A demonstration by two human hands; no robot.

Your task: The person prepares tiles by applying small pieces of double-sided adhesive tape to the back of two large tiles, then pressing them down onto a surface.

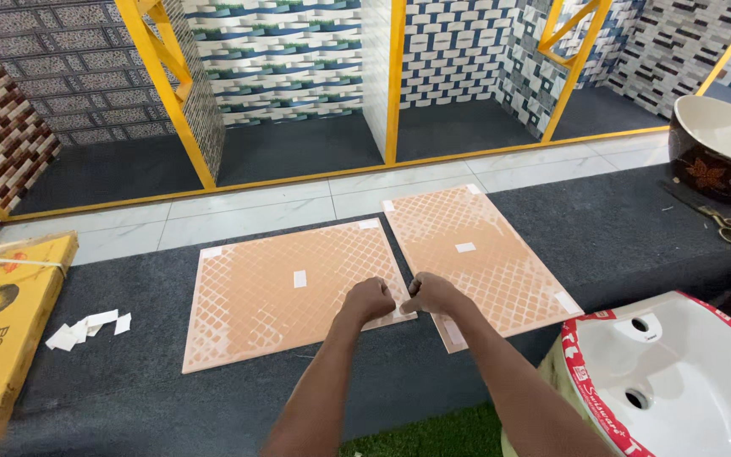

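Both forearms reach to 12 o'clock; left hand (pixel 368 300) and right hand (pixel 430 293), fists closed, pinch at the left tile's (pixel 281 292) corner; contents unclear. Both tiles carry tape patches; right tile (pixel 475 254) appears finished.

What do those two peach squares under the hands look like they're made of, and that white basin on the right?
The two peach tiles look like ceramic lying face down: matte clay-coloured backs with a whitish lattice pattern and small white tape patches. The white basin looks like glazed ceramic, smooth and glossy. Both hands rest fisted at the tiles' near edges.
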